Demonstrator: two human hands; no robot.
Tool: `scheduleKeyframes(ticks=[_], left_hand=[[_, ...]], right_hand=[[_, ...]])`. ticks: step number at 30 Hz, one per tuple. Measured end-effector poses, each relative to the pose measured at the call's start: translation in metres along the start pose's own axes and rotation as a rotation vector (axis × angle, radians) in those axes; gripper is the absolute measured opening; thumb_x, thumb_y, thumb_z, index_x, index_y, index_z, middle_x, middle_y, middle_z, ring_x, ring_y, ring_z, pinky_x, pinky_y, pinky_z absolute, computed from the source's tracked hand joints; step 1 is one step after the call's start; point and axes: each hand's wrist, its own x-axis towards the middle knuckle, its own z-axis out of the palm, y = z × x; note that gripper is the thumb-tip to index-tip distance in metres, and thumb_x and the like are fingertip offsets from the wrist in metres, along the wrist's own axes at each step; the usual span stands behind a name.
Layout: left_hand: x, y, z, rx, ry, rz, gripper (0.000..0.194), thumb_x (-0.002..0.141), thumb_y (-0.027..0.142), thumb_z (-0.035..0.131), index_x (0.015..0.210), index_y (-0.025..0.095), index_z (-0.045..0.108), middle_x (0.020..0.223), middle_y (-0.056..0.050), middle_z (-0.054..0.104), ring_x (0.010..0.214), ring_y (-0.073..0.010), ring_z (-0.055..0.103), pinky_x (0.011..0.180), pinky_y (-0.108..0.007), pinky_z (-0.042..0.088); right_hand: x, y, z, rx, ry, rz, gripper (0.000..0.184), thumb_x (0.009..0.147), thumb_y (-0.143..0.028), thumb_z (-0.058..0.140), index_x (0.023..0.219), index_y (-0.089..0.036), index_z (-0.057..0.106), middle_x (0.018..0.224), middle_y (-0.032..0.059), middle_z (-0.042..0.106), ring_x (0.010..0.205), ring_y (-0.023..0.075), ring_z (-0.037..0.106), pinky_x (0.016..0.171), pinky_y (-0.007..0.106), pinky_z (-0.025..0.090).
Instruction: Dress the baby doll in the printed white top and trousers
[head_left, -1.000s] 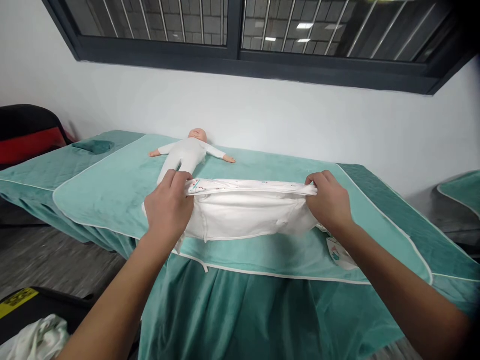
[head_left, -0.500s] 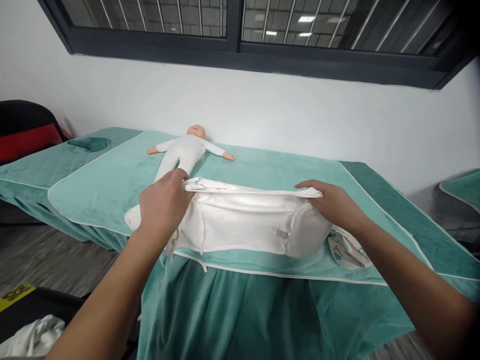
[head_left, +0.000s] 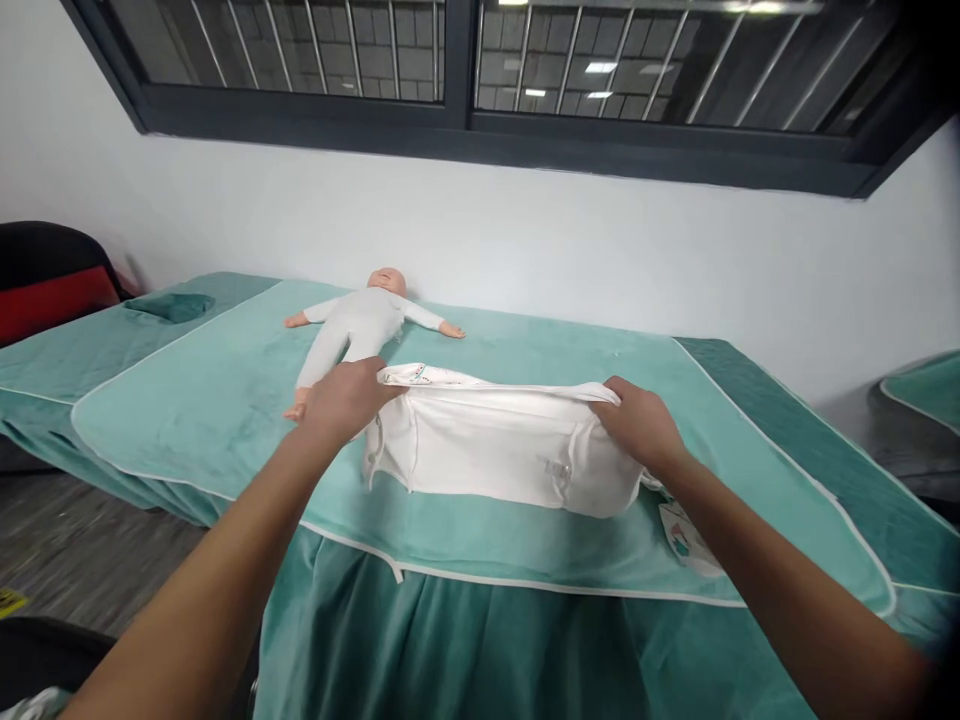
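Both of the person's hands are closed on cloth. The left hand pinches one end of the top edge of a white garment, just on the near side of the doll; the right hand pinches the other end, nearer than the doll and well to its right as the person sees it. Between the grips that edge is drawn nearly straight, coloured print showing at its left end, and the rest hangs down. Whether the hem touches the light green mat below cannot be told.

The doll lies face up in a white suit, arms spread, one foot showing beside the left hand. Nearer than the doll and farther right, a printed piece of white cloth is partly hidden by the right forearm.

The white-edged mat spreads under the doll, over a darker green cover that drapes in folds on the near side. Behind the doll stands a white wall with a dark-framed, barred window; left of the doll is a black and red chair back.

Counted: two hands, one held garment, one doll, one mat, one window, one chair back
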Motion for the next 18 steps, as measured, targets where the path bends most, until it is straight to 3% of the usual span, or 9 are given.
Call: scheduleKeyframes(ticks=[2, 4, 6, 7, 10, 14, 18], left_hand=[[0.009, 0.010, 0.010, 0.049, 0.040, -0.005, 0.037, 0.084, 0.058, 0.051, 0.087, 0.023, 0.062, 0.084, -0.011, 0.069, 0.079, -0.0299, 0.066, 0.068, -0.036, 0.044], [0.013, 0.024, 0.028, 0.111, 0.171, 0.040, 0.031, 0.090, 0.045, 0.048, 0.101, 0.019, 0.062, 0.096, -0.015, 0.068, 0.090, -0.0324, 0.065, 0.075, -0.039, 0.046], [0.009, 0.039, 0.054, 0.163, 0.327, 0.149, 0.029, 0.093, 0.026, 0.043, 0.114, 0.015, 0.058, 0.113, -0.020, 0.064, 0.107, -0.0343, 0.060, 0.085, -0.043, 0.045], [0.006, 0.047, 0.069, 0.176, 0.343, 0.230, 0.031, 0.093, 0.018, 0.038, 0.116, 0.014, 0.058, 0.115, -0.020, 0.063, 0.111, -0.0341, 0.058, 0.089, -0.045, 0.044], [0.000, 0.065, 0.113, 0.085, 0.194, 0.444, 0.039, 0.092, 0.009, 0.032, 0.120, 0.014, 0.059, 0.121, -0.016, 0.062, 0.112, -0.0287, 0.058, 0.092, -0.040, 0.045], [0.014, 0.076, 0.147, -0.077, 0.069, 0.369, 0.038, 0.095, 0.013, 0.033, 0.119, 0.012, 0.061, 0.127, -0.016, 0.062, 0.122, -0.0260, 0.055, 0.103, -0.038, 0.042], [0.039, 0.081, 0.153, -0.090, 0.070, 0.287, 0.038, 0.096, 0.018, 0.034, 0.124, 0.007, 0.058, 0.130, -0.022, 0.060, 0.130, -0.0318, 0.049, 0.110, -0.047, 0.035]], right_hand=[[0.010, -0.007, 0.008, -0.170, 0.025, 0.008, 0.021, 0.087, -0.037, 0.047, 0.089, -0.022, 0.061, 0.077, 0.0064, 0.064, 0.068, 0.0237, 0.056, 0.059, 0.031, 0.038], [0.013, -0.017, 0.021, -0.274, 0.117, -0.037, 0.024, 0.090, -0.033, 0.045, 0.099, -0.018, 0.062, 0.091, 0.0129, 0.066, 0.081, 0.0281, 0.059, 0.065, 0.035, 0.041], [0.010, -0.030, 0.040, -0.337, 0.243, -0.153, 0.027, 0.090, -0.024, 0.046, 0.109, -0.013, 0.061, 0.112, 0.0188, 0.063, 0.099, 0.0322, 0.057, 0.077, 0.039, 0.044], [0.007, -0.036, 0.051, -0.349, 0.274, -0.236, 0.030, 0.089, -0.019, 0.045, 0.114, -0.012, 0.059, 0.121, 0.0200, 0.060, 0.107, 0.0330, 0.055, 0.084, 0.041, 0.043], [0.000, -0.051, 0.086, -0.269, 0.122, -0.432, 0.037, 0.092, -0.009, 0.037, 0.122, -0.012, 0.058, 0.128, 0.0168, 0.059, 0.113, 0.0278, 0.053, 0.096, 0.037, 0.041], [0.011, -0.060, 0.119, -0.214, -0.077, -0.284, 0.035, 0.099, -0.017, 0.031, 0.120, -0.010, 0.059, 0.125, 0.0178, 0.062, 0.120, 0.0257, 0.054, 0.102, 0.035, 0.039], [0.029, -0.063, 0.133, -0.233, -0.087, -0.217, 0.040, 0.101, -0.025, 0.032, 0.125, -0.007, 0.057, 0.145, 0.0223, 0.049, 0.136, 0.0304, 0.042, 0.112, 0.045, 0.030]])
